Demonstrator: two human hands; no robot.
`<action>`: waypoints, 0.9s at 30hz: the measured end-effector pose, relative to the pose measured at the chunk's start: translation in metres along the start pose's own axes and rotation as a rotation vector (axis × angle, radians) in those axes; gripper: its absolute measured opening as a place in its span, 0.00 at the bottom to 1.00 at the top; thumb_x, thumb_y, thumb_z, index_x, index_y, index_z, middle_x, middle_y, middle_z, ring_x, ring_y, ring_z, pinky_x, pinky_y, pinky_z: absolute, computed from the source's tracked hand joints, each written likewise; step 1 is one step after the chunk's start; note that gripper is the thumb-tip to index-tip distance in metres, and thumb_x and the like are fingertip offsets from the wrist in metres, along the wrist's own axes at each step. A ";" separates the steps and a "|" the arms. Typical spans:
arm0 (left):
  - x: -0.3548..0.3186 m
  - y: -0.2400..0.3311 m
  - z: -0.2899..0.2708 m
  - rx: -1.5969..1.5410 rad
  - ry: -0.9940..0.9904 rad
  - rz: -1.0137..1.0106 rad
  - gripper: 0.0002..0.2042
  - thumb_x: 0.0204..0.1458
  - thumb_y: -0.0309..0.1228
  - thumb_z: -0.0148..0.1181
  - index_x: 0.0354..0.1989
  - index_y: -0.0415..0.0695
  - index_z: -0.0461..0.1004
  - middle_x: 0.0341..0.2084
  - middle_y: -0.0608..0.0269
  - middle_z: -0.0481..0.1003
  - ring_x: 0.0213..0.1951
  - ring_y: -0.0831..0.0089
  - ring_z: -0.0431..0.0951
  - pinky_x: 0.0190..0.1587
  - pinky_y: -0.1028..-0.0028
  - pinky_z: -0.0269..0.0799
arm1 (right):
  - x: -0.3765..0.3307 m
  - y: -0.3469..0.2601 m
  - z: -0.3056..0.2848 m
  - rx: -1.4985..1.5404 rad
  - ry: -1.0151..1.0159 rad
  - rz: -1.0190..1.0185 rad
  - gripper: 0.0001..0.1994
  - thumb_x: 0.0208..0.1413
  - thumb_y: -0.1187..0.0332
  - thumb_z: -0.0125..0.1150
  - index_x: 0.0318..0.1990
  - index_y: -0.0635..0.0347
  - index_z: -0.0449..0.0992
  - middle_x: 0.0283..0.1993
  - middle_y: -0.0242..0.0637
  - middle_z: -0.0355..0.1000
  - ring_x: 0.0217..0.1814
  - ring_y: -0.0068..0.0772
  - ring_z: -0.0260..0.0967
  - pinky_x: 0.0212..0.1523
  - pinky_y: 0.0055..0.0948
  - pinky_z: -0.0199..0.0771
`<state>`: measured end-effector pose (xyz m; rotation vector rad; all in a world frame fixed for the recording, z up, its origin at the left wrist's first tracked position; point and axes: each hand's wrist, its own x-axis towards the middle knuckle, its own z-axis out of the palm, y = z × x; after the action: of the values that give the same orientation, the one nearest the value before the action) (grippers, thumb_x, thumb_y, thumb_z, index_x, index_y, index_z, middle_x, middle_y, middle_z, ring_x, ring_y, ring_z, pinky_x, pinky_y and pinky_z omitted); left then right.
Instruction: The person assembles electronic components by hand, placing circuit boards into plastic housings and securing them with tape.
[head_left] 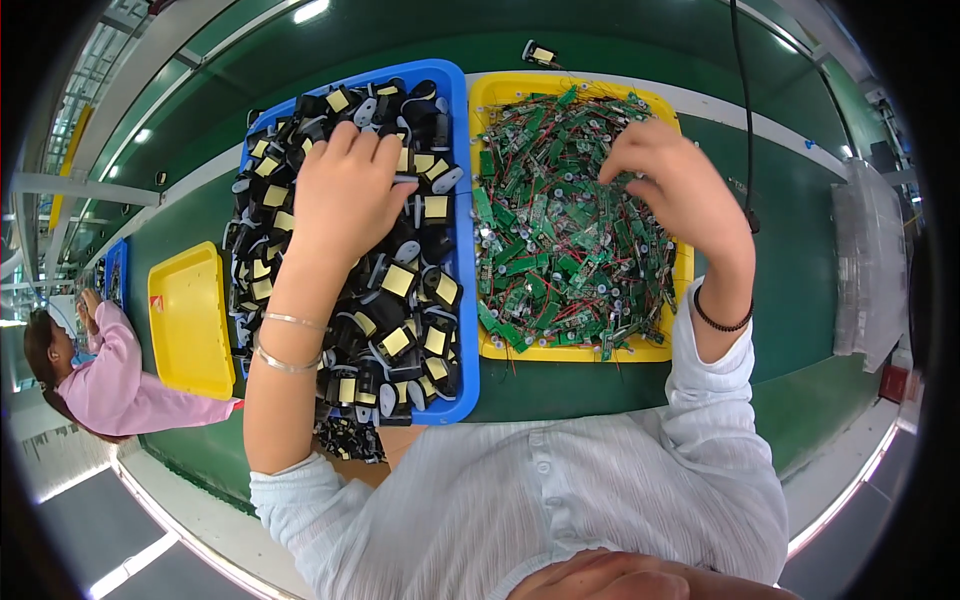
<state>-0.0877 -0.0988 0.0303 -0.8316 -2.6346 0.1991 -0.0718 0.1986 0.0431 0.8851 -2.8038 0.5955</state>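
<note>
My left hand (350, 190) reaches into a blue tray (468, 300) heaped with black plastic parts (397, 280). Many of these carry a pale yellow pad and a grey oval piece. The fingers of that hand curl down around one black part (404, 160), mostly hidden beneath them. To the right stands a yellow tray (684, 300) filled with small green circuit boards (525, 262) with red and black wires. Over its upper right part hovers my right hand (668, 180), slightly blurred, fingers bent inward; whatever they hold is too small to tell.
A single black part (540, 53) lies beyond the trays on the green surface. Further left is another yellow tray (190, 320), with a person in pink (100, 385) beside it. A black cable (745, 110) hangs at the right, near stacked clear plastic trays (868, 265).
</note>
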 end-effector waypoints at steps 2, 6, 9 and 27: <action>-0.005 0.005 -0.021 -0.035 0.077 -0.005 0.12 0.38 0.35 0.60 0.27 0.43 0.67 0.24 0.64 0.69 0.33 0.65 0.67 0.30 0.69 0.65 | -0.006 0.000 0.009 0.115 -0.108 -0.072 0.12 0.30 0.82 0.59 0.29 0.61 0.72 0.33 0.35 0.65 0.42 0.41 0.61 0.42 0.32 0.63; -0.020 0.030 -0.064 -0.417 0.193 -0.277 0.10 0.45 0.34 0.53 0.28 0.39 0.66 0.21 0.56 0.66 0.26 0.60 0.66 0.27 0.68 0.62 | -0.014 0.012 0.017 0.118 -0.066 -0.108 0.08 0.32 0.79 0.61 0.26 0.60 0.73 0.32 0.33 0.66 0.40 0.36 0.61 0.40 0.31 0.65; -0.047 0.059 -0.075 -0.717 0.177 -0.424 0.12 0.48 0.35 0.51 0.26 0.37 0.65 0.21 0.54 0.64 0.24 0.59 0.64 0.26 0.68 0.59 | -0.014 0.006 0.008 0.221 0.008 -0.103 0.06 0.35 0.75 0.62 0.24 0.61 0.72 0.30 0.33 0.68 0.38 0.37 0.62 0.39 0.30 0.65; -0.001 0.143 -0.022 -1.841 0.161 -0.588 0.08 0.46 0.22 0.55 0.35 0.33 0.69 0.34 0.55 0.71 0.33 0.73 0.73 0.37 0.76 0.72 | -0.031 -0.044 0.015 1.760 -0.002 0.121 0.04 0.54 0.74 0.43 0.36 0.62 0.58 0.26 0.36 0.66 0.23 0.18 0.63 0.23 0.15 0.63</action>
<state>-0.0031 0.0174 0.0160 -0.2670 -2.0864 -2.4532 -0.0218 0.1756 0.0358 0.6917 -1.6394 3.0490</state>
